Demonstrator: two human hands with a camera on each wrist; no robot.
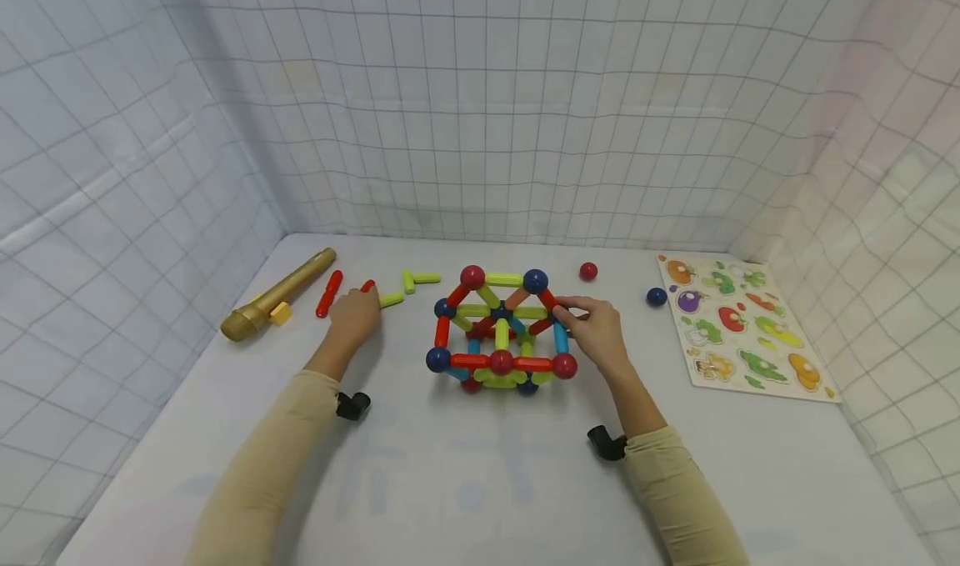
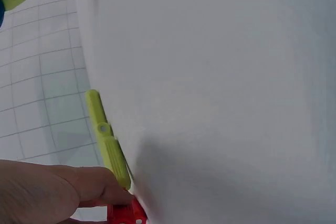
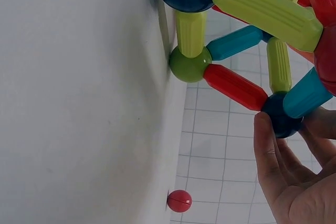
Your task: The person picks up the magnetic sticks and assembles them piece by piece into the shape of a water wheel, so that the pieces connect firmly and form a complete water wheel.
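Observation:
A frame of magnetic rods and balls (image 1: 501, 363) in red, blue and yellow-green stands mid-table. At its right side my right hand (image 1: 596, 333) holds a dark blue ball (image 3: 281, 116), fingertips and thumb around it; a red rod (image 3: 236, 86) and a light blue rod (image 3: 307, 95) join at that ball. My left hand (image 1: 354, 320) is off to the left among loose rods. Its fingers pinch a red rod (image 2: 125, 213), mostly hidden by the hand in the head view. Yellow-green rods (image 2: 107, 140) lie just beyond those fingertips.
Left of the left hand lie another red rod (image 1: 328, 293), a gold microphone-shaped toy (image 1: 281, 293) and a small yellow block (image 1: 281, 313). A loose red ball (image 1: 588, 271) and a dark blue ball (image 1: 657, 297) sit behind and right. A vegetable puzzle board (image 1: 750, 328) lies at far right.

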